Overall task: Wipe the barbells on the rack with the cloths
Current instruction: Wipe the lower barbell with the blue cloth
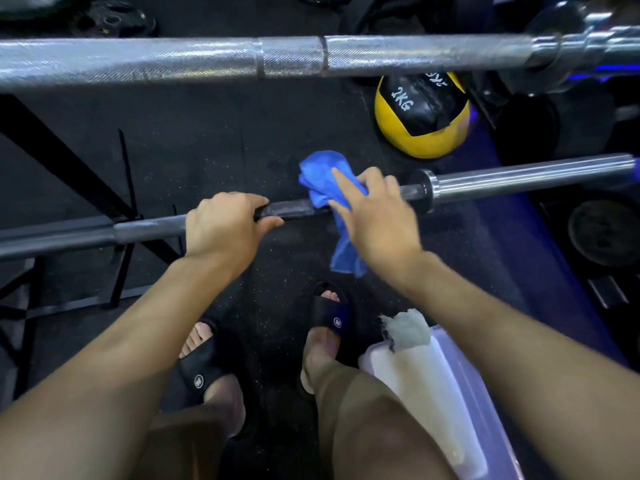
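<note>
A dark barbell [145, 228] runs across the middle of the view, its chrome sleeve [530, 178] at the right. My left hand [225, 226] grips the shaft from above. Just right of it, my right hand [374, 209] holds a blue cloth [322, 181] wrapped over the shaft, index finger stretched along the cloth; one end of the cloth hangs below the bar. A second, knurled silver barbell [207, 58] crosses the top of the view, closer to the camera.
A yellow and black 2 kg medicine ball [422, 133] lies on the black rubber floor behind the bar. A pale plastic tub [460, 372] with a white cloth [405, 330] on its rim stands by my right foot. Black rack struts [69, 168] are at left, weight plates [602, 233] at right.
</note>
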